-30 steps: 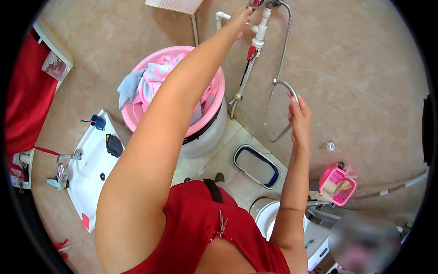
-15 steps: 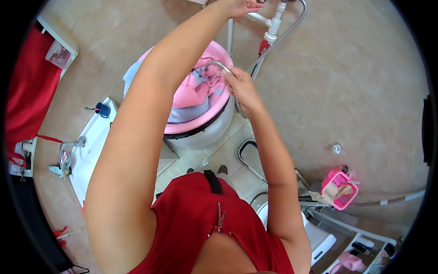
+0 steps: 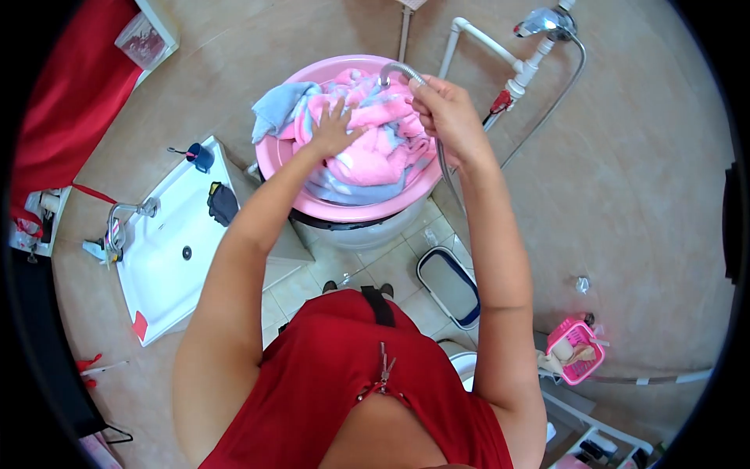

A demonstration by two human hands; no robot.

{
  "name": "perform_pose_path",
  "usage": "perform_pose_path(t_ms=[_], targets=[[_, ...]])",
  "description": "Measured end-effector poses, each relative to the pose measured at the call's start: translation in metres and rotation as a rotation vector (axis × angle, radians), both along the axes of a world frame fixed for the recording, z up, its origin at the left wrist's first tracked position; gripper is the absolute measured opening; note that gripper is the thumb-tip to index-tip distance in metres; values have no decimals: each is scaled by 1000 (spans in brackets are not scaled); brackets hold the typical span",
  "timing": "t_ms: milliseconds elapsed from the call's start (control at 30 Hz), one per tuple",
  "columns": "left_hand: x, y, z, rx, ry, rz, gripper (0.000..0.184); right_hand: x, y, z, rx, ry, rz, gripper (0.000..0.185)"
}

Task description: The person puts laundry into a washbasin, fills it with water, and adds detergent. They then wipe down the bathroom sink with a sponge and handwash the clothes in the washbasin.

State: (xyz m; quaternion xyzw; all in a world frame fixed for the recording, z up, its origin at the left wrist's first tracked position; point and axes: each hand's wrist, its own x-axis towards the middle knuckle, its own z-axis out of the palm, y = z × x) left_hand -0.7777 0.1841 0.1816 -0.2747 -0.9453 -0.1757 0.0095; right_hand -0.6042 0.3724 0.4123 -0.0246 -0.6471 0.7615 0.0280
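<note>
Gripping the hose [image 3: 404, 70], the right hand [image 3: 451, 119] hovers by the basin's rim [image 3: 361, 213].

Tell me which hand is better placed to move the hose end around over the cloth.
Right, most likely. The right hand already grips the metal hose near its end, above the cloth in the pink basin. The left hand, fingers spread over the cloth, holds no hose.

The basin [image 3: 344, 211] has a pink colour. The plush fabric [image 3: 380, 170] is pink with pale blue and white patches. The sink [image 3: 168, 262] is white, the mug [image 3: 201, 158] is dark blue, and the plastic basket [image 3: 576, 374] is bright pink.
</note>
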Motion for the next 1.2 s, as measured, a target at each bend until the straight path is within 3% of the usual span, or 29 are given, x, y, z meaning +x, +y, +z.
perform_pose_path(t_ms=[133,200,367,467,567,667,767,833,900,967,1067,1200], targets=[[30,-15,23,-76,-55,-6,77,-25,-26,29,-159,-50,112,21],[33,-22,32,-123,-93,-25,77,-42,-39,38,-362,-70,209,10],[24,-37,5,-12,-43,-54,66,-78,-81,48,-477,-117,261,11],[16,-43,4,78,-113,-94,64,-97,-100,43,-546,-159,296,10],[0,-55,26,335,-298,-101,66,-109,-111,39,-584,-206,308,10],[-13,-75,51,535,-72,159,61,-108,-113,47,-574,-214,301,10],[-29,-95,38,242,502,199,56,-111,-109,48,-568,-214,332,10],[-31,-102,17,42,675,132,55,-110,-109,50,-571,-219,323,10],[-35,-98,-7,24,461,100,54,-107,-109,52,-558,-214,304,10],[-39,-82,-23,185,-142,93,53,-103,-104,52,-547,-218,317,10],[-11,-77,33,378,-488,314,54,-95,-99,55,-541,-231,332,12],[4,-73,53,277,-289,289,52,-85,-94,59,-583,-259,362,14]])
